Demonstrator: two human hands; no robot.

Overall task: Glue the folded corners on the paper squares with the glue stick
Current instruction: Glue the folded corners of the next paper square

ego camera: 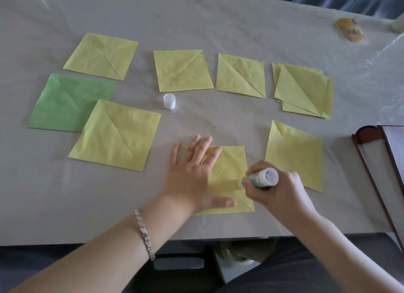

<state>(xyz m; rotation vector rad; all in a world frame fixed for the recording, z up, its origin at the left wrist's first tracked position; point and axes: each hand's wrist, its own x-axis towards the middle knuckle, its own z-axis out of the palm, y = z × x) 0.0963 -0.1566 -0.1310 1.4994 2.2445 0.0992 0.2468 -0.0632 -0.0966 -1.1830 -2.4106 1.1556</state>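
Yellow paper square point(229, 161) with creased, folded-in corners lies flat near the front edge of the pale grey covered table point(218, 26), directly before the person and under both hands. The left hand point(192, 177) rests flat on its left half, fingers straight and spread, thumb stretched along the lower edge, pressing the sheet down. The right hand point(277, 190) is curled round a green-and-white glue stick point(260, 179), gripping the barrel with the flat white base turned up toward the camera and the tip down on the sheet near its right side, just above the lower right folded corner. A round white cap point(169, 101) stands apart on the table, farther back and to the left, between the sheets. Just left of the work lies a near-left yellow square point(115, 135), overlapping the corner of a green paper square point(65, 102); a near-right yellow square point(295, 155) lies on the other side. Along the back run 3 more: a far-left yellow square point(100, 55), a middle yellow square point(182, 71) and a right-hand yellow square point(240, 75), then a loose stack of yellow squares point(303, 89). A silver link bracelet point(144, 231) circles the left wrist. A dark brown wooden frame point(382, 161) lies at the table's right edge, and a small amber object point(349, 29), too blurred to identify, rests near the far right corner.
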